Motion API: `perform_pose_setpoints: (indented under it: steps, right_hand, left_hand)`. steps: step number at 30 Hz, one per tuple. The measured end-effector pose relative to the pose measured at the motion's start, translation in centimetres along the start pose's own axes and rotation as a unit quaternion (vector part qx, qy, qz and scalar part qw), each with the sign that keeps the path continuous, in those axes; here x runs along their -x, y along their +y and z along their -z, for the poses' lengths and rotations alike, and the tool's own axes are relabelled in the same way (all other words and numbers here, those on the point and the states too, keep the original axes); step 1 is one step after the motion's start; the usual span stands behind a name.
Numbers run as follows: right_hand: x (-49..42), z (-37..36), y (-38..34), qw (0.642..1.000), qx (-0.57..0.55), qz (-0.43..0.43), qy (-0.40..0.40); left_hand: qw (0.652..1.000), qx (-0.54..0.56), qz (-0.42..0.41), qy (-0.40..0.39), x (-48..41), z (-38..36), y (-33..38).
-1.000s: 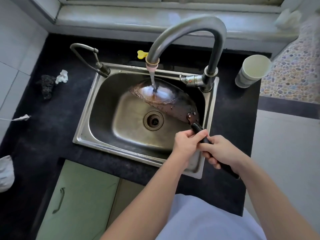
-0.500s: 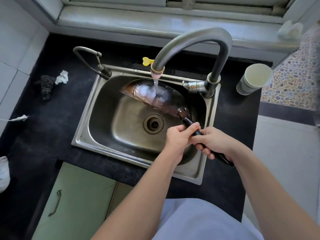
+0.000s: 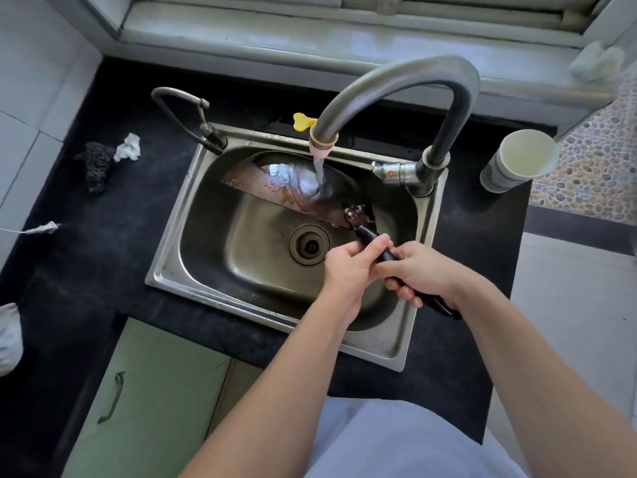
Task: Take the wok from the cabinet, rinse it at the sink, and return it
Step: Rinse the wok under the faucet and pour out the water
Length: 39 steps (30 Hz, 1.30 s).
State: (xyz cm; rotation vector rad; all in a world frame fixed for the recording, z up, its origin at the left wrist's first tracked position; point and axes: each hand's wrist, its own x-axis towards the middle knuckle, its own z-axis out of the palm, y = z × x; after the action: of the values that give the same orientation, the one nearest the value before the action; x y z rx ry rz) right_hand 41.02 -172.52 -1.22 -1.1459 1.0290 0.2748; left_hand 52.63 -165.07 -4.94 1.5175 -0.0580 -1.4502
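A dark, rust-brown wok [image 3: 289,186] is tipped steeply on its side inside the steel sink [image 3: 193,257], against the far wall. Water runs from the tall curved faucet [image 3: 406,84] onto its inner surface. Its black handle [image 3: 386,253] points toward me over the sink's right side. My left hand [image 3: 351,270] grips the handle near the wok. My right hand [image 3: 424,274] grips it farther back, and the handle's end sticks out past that hand.
A smaller tap [image 3: 193,119] stands at the sink's far left corner. Stacked paper cups [image 3: 517,160] sit on the black counter at the right. A dark scrubber [image 3: 96,163] and crumpled paper [image 3: 128,151] lie left. Green cabinet doors [image 3: 151,391] are below.
The wok has tilted more steeply and shifted toward the sink's far left; both hands turned with the handle. Water keeps running.
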Motion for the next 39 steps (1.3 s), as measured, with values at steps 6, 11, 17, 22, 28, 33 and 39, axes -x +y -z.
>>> perform_pose_setpoints:
  steps: [6, 11, 17, 22, 28, 33, 39]
  right_hand:
    - [1.8, -0.6, 3.3, 0.999, -0.018, 0.002, 0.04]
    - [3.2, -1.4, 5.6, 0.996, -0.016, 0.013, 0.083]
    - [3.4, -4.2, 7.3, 0.99, 0.013, 0.064, 0.122]
    - [3.4, -6.7, 8.8, 0.985, -0.008, 0.074, 0.157]
    - [3.6, -9.0, 9.5, 0.977, 0.009, 0.062, 0.203]
    - [3.4, -11.2, 10.1, 0.967, 0.034, 0.063, 0.244]
    - [3.1, -13.1, 12.3, 0.952, 0.061, 0.093, 0.286]
  left_hand:
    - [0.999, -0.03, 0.016, -0.019, 1.2, -1.2, -2.3]
    - [0.998, -0.054, 0.025, -0.028, 2.2, -1.8, -3.8]
    - [0.998, -0.045, 0.03, -0.044, 3.3, -0.2, -4.7]
    - [0.996, -0.038, 0.015, -0.075, 4.5, 1.6, -5.5]
    - [0.994, -0.053, 0.011, -0.093, 5.1, 3.0, -6.1]
    - [0.995, -0.058, 0.019, -0.076, 5.4, 4.1, -6.6]
    - [0.995, -0.076, 0.024, -0.053, 6.1, 4.9, -8.1]
